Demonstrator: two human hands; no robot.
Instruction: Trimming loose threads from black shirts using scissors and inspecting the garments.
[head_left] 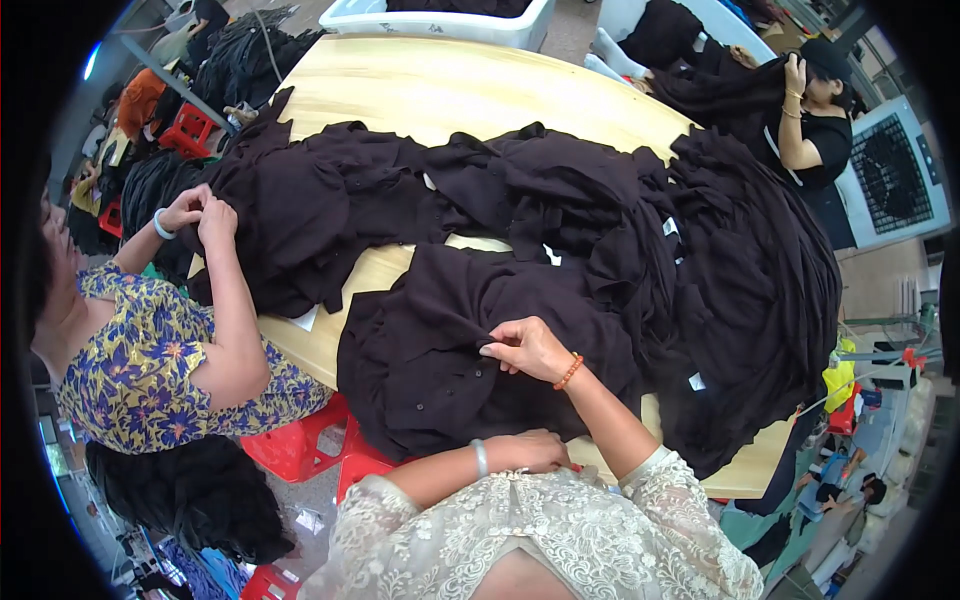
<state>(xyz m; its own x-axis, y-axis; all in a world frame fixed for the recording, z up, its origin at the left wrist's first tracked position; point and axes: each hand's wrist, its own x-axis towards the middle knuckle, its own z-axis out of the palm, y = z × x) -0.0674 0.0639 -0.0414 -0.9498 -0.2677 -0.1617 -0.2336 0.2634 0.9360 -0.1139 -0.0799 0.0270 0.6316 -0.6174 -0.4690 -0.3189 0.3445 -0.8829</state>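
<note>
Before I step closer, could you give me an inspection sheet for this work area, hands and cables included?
Surface: pale table, largely covered by cloth.
Job's things: dark buttoned garment spread in front of the wearer; other dark garments lie beyond it and to the right.
Clutter: small white tag at right, on the dark cloth.
Hands: right hand pinches a fold of the nearest garment; left hand lies low by its near edge, grip unclear.
Cables: nothing seen around the hands.
Surroundings: person in floral clothing at left, handling dark cloth; white tub beyond the table.
</note>
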